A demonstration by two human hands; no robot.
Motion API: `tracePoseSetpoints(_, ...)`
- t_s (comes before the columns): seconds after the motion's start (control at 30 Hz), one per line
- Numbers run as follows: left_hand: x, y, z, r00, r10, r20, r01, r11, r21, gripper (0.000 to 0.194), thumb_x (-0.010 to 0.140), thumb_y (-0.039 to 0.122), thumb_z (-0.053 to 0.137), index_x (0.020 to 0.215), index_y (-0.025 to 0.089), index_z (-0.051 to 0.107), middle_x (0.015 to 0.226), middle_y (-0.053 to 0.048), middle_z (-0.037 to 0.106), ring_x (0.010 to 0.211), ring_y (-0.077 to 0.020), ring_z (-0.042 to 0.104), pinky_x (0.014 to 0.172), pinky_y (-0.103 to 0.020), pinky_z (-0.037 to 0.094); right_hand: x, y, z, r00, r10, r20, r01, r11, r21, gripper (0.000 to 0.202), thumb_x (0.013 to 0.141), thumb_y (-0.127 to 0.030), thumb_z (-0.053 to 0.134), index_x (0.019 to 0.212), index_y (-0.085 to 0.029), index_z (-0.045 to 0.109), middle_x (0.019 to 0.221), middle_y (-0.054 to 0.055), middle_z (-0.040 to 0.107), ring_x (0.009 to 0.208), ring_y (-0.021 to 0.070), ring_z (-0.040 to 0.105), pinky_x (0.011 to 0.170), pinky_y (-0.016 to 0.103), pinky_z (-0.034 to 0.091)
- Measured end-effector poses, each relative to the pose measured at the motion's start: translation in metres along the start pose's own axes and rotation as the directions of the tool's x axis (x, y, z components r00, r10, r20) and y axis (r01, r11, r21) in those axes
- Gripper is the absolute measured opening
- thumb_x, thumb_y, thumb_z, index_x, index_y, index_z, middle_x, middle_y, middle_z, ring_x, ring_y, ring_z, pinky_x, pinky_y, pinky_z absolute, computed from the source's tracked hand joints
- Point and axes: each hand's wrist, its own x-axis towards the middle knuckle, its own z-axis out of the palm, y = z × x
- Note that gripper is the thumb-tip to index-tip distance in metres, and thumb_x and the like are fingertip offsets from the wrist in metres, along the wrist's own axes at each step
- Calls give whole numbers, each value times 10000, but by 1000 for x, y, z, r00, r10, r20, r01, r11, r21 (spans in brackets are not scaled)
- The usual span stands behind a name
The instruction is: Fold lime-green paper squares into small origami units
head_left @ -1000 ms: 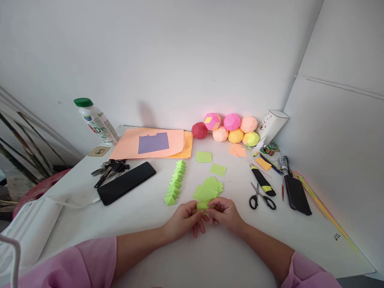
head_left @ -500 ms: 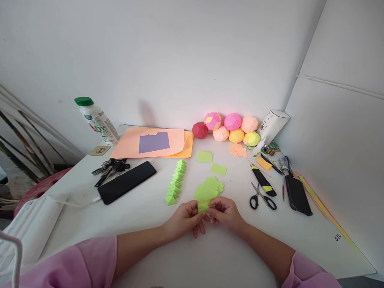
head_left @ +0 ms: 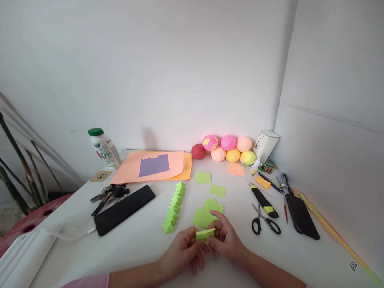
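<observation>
Green paper piece [head_left: 205, 235] is clamped between thumb and fingers of your left hand [head_left: 183, 249] and right hand [head_left: 227, 239]; one right finger extends off it. Forearms [head_left: 136, 275] angle inward. Long axis runs left-right, just your side of loose green sheets [head_left: 207, 216].

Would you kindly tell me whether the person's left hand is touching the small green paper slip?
Touching: the head view shows the left hand pinching the left end of the green paper slip.

Matt green paper slip [head_left: 205, 235], metal keys [head_left: 113, 193], smooth tabletop [head_left: 120, 252]
</observation>
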Motion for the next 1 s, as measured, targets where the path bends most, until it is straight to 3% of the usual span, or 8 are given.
tracePoseSetpoints(0.07,1,-3,2,1000,-8,13,8,999,33,393,744,552,558,762,173,455,584,19,610,368,-83,523,353,-180,366,1,3,0,998,-20,53,21,1000,-19,646,704,-299,686,1241,-252,331,811,-21,518,561,83,545,506,221,418)
tracePoseSetpoints(0.17,2,-4,4,1000,18,-17,-17,999,51,426,692,572,604,705,170,463,501,65,518,391,-58,465,407,-171,333,0,4,-2,993,-49,107,67,983,-170,513,686,-218,653,1158,-212,451,766,-28,495,591,77,505,524,205,365)
tracePoseSetpoints(0.33,2,-2,5,998,55,-12,-54,994,91,422,666,551,646,682,162,481,538,48,513,471,-60,435,448,-177,281,-3,1,-2,993,-8,120,47,943,-328,517,622,-141,600,1128,-211,517,736,-30,483,586,84,449,525,209,334)
tracePoseSetpoints(0.5,2,-4,5,997,74,-3,-73,996,57,396,690,533,638,698,169,485,557,35,523,481,-68,430,462,-191,278,-1,3,-1,991,-35,132,81,927,-366,553,577,-96,545,1117,-216,540,661,-45,482,556,90,416,528,214,327)
tracePoseSetpoints(0.67,3,-7,5,995,98,27,-99,995,25,402,679,518,661,700,163,474,547,52,482,470,-53,394,447,-183,267,-1,0,0,991,-27,134,75,928,-366,533,559,-82,537,1077,-200,572,638,-49,474,555,92,417,530,212,326)
tracePoseSetpoints(0.83,4,-8,7,998,61,21,-59,995,-76,420,678,530,654,708,183,419,533,53,535,395,-46,436,394,-171,289,-2,-2,1,992,-34,121,72,944,-323,525,552,-63,510,1057,-187,580,629,-53,455,543,86,404,529,213,307)
tracePoseSetpoints(1.0,4,-4,3,1000,3,-11,-5,992,-127,470,637,555,670,775,192,405,531,32,610,311,-76,497,310,-160,312,2,2,-5,997,-47,67,53,994,-97,414,568,-82,496,968,-169,559,540,-78,375,478,67,305,472,193,221)
